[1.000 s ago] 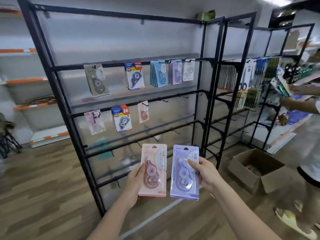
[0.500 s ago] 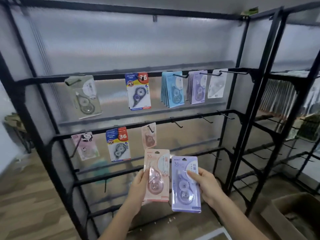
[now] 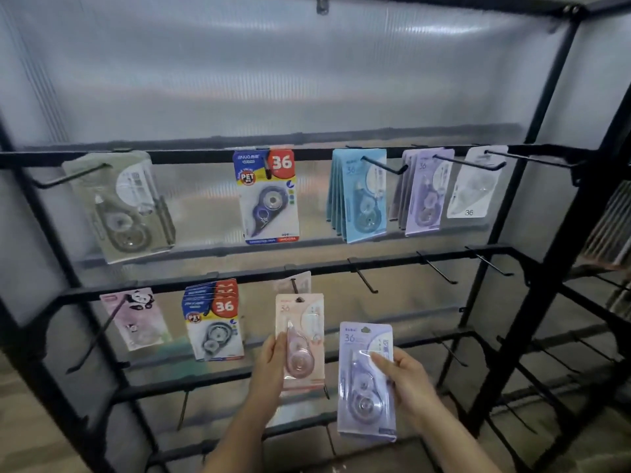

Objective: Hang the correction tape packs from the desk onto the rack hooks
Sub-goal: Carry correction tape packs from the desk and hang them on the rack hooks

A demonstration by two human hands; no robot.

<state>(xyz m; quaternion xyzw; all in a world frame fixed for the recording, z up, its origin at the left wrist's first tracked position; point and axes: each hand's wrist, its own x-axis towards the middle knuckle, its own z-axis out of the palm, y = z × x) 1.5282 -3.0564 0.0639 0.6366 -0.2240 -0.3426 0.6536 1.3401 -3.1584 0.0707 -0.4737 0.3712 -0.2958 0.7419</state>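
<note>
Low centre of frame: left hand point(image 3: 269, 361) grips pink pack point(image 3: 300, 339) just under second-row hook point(image 3: 294, 285); right hand point(image 3: 404, 378) pinches purple pack point(image 3: 367, 384), off the rack point(image 3: 546, 151).

A stationery shop: a black metal display rack point(image 3: 505, 206) with rows of hooks point(image 3: 384, 165) carries hanging retail blister packs of correction tape point(image 3: 269, 196) before a translucent back panel point(image 3: 273, 70)

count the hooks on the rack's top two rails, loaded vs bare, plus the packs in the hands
Top rail, loaded hooks: 5 (green, blue-red, blue, purple, white)
Second rail, loaded hooks: 3 (panda, blue-red, pink)
Second rail, bare hooks: 3
Hand-held packs: 2 (pink pack, purple pack)
Total: 11 hooks, 2 held packs
</note>
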